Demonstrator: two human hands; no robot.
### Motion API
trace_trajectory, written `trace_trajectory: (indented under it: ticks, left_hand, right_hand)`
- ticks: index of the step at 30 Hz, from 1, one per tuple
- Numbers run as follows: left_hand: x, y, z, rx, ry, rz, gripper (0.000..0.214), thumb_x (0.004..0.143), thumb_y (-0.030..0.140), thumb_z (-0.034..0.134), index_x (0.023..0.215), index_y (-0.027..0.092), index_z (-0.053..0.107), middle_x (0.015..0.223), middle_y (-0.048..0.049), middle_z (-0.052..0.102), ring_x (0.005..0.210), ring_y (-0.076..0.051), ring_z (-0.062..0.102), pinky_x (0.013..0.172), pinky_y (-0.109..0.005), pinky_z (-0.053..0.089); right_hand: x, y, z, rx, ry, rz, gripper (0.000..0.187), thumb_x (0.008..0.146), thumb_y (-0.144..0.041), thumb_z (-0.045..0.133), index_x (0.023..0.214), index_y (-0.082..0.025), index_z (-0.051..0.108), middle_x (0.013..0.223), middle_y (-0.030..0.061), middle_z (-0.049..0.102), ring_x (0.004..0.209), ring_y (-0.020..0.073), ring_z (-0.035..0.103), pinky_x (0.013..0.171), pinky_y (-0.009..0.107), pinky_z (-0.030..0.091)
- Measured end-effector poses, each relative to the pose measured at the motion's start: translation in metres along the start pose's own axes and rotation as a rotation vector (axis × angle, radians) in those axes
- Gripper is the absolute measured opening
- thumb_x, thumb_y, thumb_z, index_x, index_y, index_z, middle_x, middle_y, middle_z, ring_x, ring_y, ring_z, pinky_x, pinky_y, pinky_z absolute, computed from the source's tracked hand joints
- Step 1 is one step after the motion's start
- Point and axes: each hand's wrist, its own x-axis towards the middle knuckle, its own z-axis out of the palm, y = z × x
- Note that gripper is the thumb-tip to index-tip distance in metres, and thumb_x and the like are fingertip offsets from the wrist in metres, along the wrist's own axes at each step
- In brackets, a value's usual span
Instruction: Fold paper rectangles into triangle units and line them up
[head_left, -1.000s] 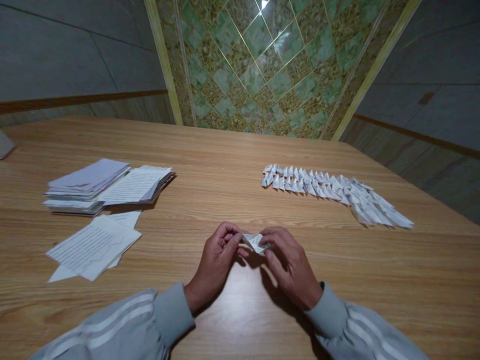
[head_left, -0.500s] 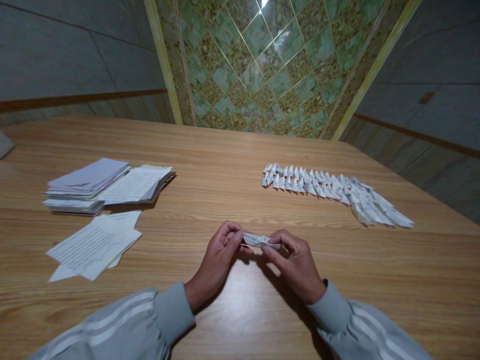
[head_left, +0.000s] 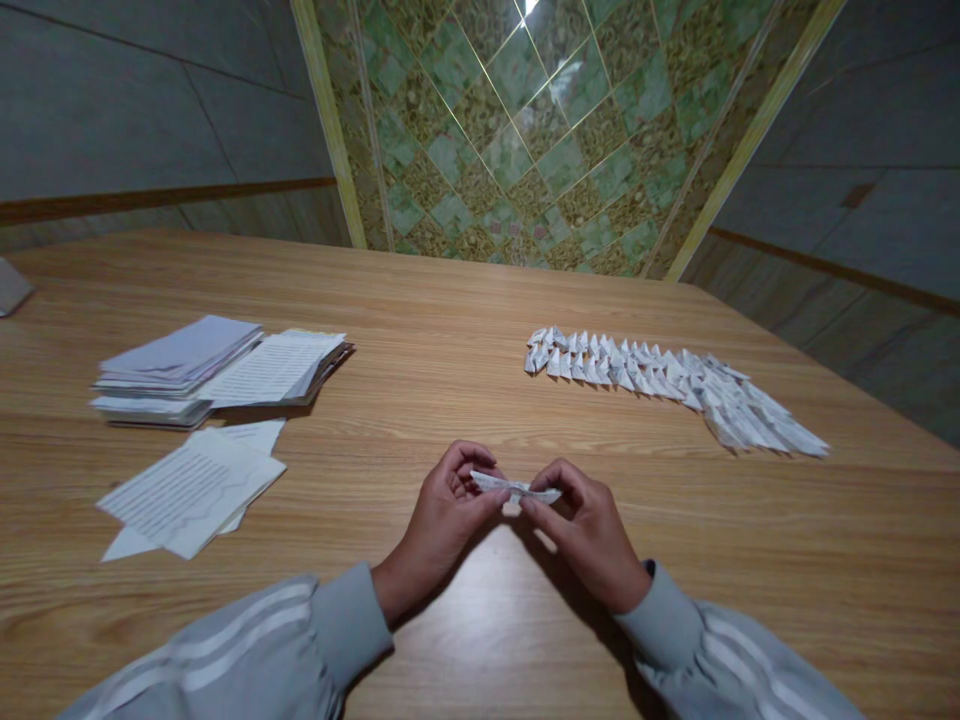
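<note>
Between my two hands, just above the table, is a small paper boat (head_left: 489, 482) folded from printed paper, its long side running left to right with pointed ends. My left hand (head_left: 456, 500) pinches it near the middle, thumb in front and fingers curled behind. My right hand (head_left: 581, 515) grips its right half between thumb and fingertips. Both thumbs almost meet at the middle of the boat. The fingers hide part of its back and right side.
Rows of similar folded paper pieces (head_left: 630, 370) stretch across the right of the wooden table (head_left: 420, 330). At the left lie a stack of paper sheets (head_left: 180, 350) and several loose printed sheets (head_left: 195, 490). A tiled wall (head_left: 517, 150) rises beyond the far edge.
My left thumb has slid right along the paper boat to its middle. The boat's left end now shows above that thumb, and its sides look more spread.
</note>
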Motion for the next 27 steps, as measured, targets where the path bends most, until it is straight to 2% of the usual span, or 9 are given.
trace_trajectory:
  ticks: [8, 12, 16, 18, 23, 27]
  left_hand:
    - [0.003, -0.004, -0.002, -0.039, 0.014, -0.008, 0.036, 0.067, 0.019, 0.081, 0.091, 0.019, 0.054, 0.073, 0.0051, 0.063, 0.066, -0.009, 0.058, 0.06, -0.018, 0.045]
    - [0.004, -0.002, -0.003, -0.038, 0.02, -0.028, 0.039, 0.067, 0.021, 0.082, 0.094, 0.019, 0.054, 0.075, 0.004, 0.063, 0.067, -0.011, 0.059, 0.061, -0.02, 0.046]
    - [0.003, 0.0, -0.003, 0.002, -0.059, -0.084, 0.045, 0.067, 0.023, 0.082, 0.104, 0.02, 0.057, 0.082, 0.0014, 0.065, 0.074, -0.014, 0.063, 0.066, -0.023, 0.048]
    - [0.003, -0.001, -0.003, 0.05, -0.087, -0.088, 0.043, 0.067, 0.024, 0.083, 0.103, 0.019, 0.059, 0.078, 0.0015, 0.065, 0.07, -0.014, 0.062, 0.063, -0.023, 0.047]
    - [0.004, -0.002, -0.004, 0.075, -0.018, -0.08, 0.035, 0.063, 0.026, 0.085, 0.089, 0.016, 0.064, 0.066, 0.003, 0.063, 0.06, -0.012, 0.058, 0.055, -0.02, 0.044]
    - [0.006, -0.002, -0.004, 0.029, 0.002, -0.135, 0.037, 0.064, 0.031, 0.084, 0.091, 0.014, 0.066, 0.068, -0.0012, 0.069, 0.059, -0.014, 0.063, 0.056, -0.022, 0.048]
  right_hand:
    - [0.004, 0.004, -0.003, 0.305, -0.05, 0.134, 0.023, 0.075, -0.029, 0.075, 0.087, -0.02, 0.057, 0.074, -0.0032, 0.057, 0.063, 0.0122, 0.052, 0.056, 0.022, 0.04]
    - [0.005, 0.008, -0.005, 0.357, -0.102, 0.178, 0.024, 0.076, -0.033, 0.075, 0.086, -0.019, 0.058, 0.073, -0.0032, 0.057, 0.062, 0.0115, 0.051, 0.055, 0.022, 0.04]
    - [0.005, 0.009, -0.006, 0.358, -0.093, 0.166, 0.025, 0.076, -0.035, 0.076, 0.086, -0.018, 0.06, 0.075, -0.0026, 0.059, 0.063, 0.0113, 0.052, 0.056, 0.022, 0.04]
    - [0.006, 0.008, -0.005, 0.343, -0.078, 0.157, 0.026, 0.074, -0.034, 0.077, 0.088, -0.018, 0.062, 0.074, -0.0023, 0.06, 0.064, 0.0118, 0.053, 0.057, 0.022, 0.041]
    - [0.008, 0.008, -0.006, 0.367, -0.089, 0.223, 0.028, 0.068, -0.038, 0.081, 0.082, -0.016, 0.07, 0.067, -0.0006, 0.065, 0.06, 0.0128, 0.057, 0.056, 0.024, 0.043]
    - [0.011, 0.011, -0.009, 0.436, -0.089, 0.302, 0.031, 0.066, -0.041, 0.082, 0.078, -0.015, 0.073, 0.064, 0.0007, 0.067, 0.057, 0.013, 0.059, 0.054, 0.025, 0.046]
